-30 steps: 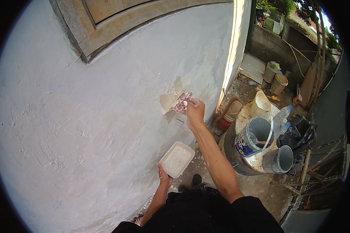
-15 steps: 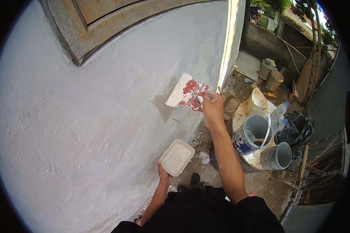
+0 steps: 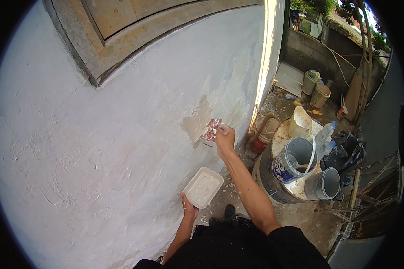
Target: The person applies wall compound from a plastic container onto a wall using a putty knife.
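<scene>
My right hand point(image 3: 225, 139) is closed round a putty knife point(image 3: 210, 130) with a red surface smeared white. The knife is at the wall point(image 3: 116, 134), against the lower right of a bare grey-brown patch point(image 3: 194, 120). Its blade edge is seen too steeply to make out fully. Lower down, my left hand point(image 3: 189, 206) grips the side of a shallow off-white plastic tray point(image 3: 220, 180), thumb along its edge. Whitish wet filler is smeared over the tray's inside.
A wooden window frame point(image 3: 94, 65) juts at the upper left. To my right stands a drum point(image 3: 264, 179) carrying a handled bucket point(image 3: 296, 159), a grey pail point(image 3: 325, 184) and plastic bottles point(image 3: 326, 132). A black bag point(image 3: 348, 150) and a rusty metal frame point(image 3: 368, 197) lie beyond.
My right hand has brought the putty knife down and left, and its blade has turned from broadside to nearly edge-on. The tray in my left hand has shifted slightly lower.
</scene>
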A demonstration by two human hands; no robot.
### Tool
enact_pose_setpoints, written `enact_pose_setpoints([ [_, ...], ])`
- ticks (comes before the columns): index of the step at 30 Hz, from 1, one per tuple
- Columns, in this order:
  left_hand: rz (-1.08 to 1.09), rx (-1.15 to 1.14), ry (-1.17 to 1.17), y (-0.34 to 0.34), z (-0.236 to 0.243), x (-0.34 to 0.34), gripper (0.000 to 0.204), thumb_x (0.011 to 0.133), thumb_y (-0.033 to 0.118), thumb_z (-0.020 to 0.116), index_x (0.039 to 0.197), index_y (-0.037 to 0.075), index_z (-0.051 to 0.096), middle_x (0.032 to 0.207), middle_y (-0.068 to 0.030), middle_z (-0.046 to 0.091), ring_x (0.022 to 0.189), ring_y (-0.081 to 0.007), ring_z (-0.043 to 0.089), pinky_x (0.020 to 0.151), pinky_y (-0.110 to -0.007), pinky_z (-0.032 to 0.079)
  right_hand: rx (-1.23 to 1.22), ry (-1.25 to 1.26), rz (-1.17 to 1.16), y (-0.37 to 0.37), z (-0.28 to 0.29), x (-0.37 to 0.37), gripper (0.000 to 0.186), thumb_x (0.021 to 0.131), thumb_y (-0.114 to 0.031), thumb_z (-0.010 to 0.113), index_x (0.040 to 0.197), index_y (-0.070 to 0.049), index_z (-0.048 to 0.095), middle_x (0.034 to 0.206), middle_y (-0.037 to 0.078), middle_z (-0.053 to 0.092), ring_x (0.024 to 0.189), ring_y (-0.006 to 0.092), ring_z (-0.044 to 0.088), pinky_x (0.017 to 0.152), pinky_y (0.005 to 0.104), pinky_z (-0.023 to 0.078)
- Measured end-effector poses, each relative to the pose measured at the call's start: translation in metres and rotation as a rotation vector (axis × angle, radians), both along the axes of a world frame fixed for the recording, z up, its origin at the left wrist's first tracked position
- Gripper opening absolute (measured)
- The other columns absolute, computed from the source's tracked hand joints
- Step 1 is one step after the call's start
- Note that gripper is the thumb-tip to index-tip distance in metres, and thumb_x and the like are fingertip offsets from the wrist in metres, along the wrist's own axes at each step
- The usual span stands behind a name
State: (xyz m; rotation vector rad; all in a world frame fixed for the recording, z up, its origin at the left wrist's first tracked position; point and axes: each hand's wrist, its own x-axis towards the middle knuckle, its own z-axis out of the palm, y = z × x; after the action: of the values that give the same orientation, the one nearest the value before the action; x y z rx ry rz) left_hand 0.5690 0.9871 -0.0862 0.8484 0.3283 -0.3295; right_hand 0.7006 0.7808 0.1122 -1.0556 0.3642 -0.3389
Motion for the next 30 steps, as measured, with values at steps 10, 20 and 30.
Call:
enact_pose_setpoints([
  [10,-0.047,-0.033,-0.004,-0.014,-0.005,0.007,0.073,0.091,0.061,0.025,0.135,0.003,0.034,0.135,-0.0123,0.043,0.123,-0.0276,0.043,0.103,-0.041,0.034,-0.052,-0.321,0.068,-0.022,0.129,-0.010,0.017,0.083,0.005,0.050,0.097,0.010,0.057,0.086,0.014,0.064,0.069,0.0150,0.062,0.059,0.0290,0.053],
  [20,-0.025,-0.042,0.013,-0.017,-0.005,0.002,0.072,0.091,0.061,0.024,0.134,0.004,0.035,0.134,-0.0123,0.044,0.122,-0.0274,0.045,0.102,-0.041,0.035,-0.096,-0.099,-0.076,-0.072,0.041,-0.029,0.018,0.086,-0.005,0.052,0.098,0.005,0.060,0.084,0.009,0.065,0.068,0.0120,0.064,0.059,0.0281,0.055],
  [30,-0.019,-0.006,-0.039,-0.012,0.002,-0.001,0.073,0.091,0.062,0.023,0.135,0.004,0.033,0.135,-0.0125,0.043,0.122,-0.0277,0.044,0.103,-0.042,0.035,0.047,0.135,-0.012,-0.018,-0.070,0.008,0.020,0.081,0.003,0.049,0.098,0.005,0.061,0.091,0.013,0.064,0.073,0.0177,0.064,0.060,0.0308,0.054],
])
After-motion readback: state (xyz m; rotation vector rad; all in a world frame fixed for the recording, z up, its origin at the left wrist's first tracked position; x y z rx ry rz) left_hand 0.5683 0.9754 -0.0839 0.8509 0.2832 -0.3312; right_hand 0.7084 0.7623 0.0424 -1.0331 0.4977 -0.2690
